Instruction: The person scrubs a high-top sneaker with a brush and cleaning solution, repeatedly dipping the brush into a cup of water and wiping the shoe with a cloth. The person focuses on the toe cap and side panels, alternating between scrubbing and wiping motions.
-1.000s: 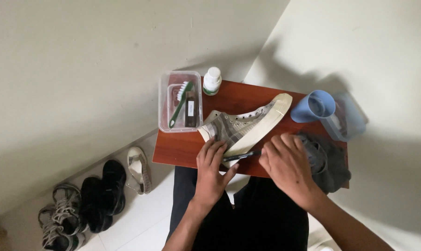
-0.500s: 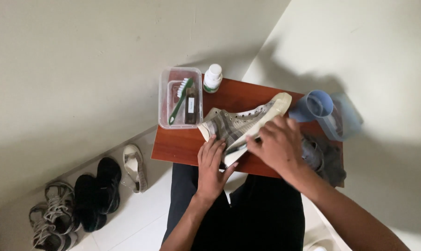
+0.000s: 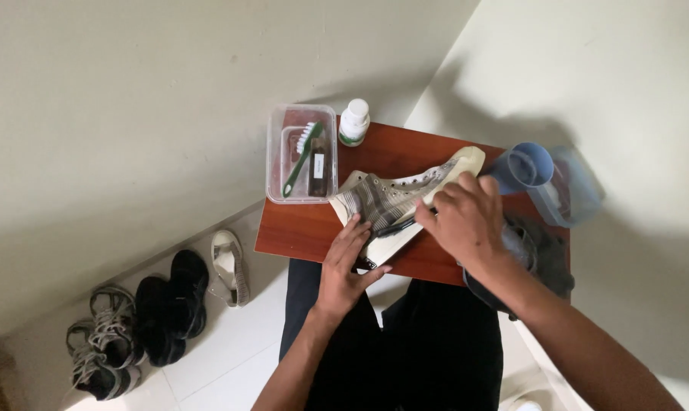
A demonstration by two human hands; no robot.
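A clear plastic box (image 3: 302,154) holding a green brush (image 3: 302,158), a white bottle (image 3: 353,122), a blue cup (image 3: 524,167), and floor shoes (image 3: 143,323).

left hand (image 3: 346,268): forearm reaching up from below, palm down, fingers spread flat | right hand (image 3: 466,221): arm angled in from lower right, fingers curled, knuckles up

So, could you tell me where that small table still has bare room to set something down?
Bare red-brown wooden tabletop lies below the clear plastic box, left of the grey high-top sneaker, and behind it beside the white bottle. The right side is crowded: blue cup, dark cloth, right hand.
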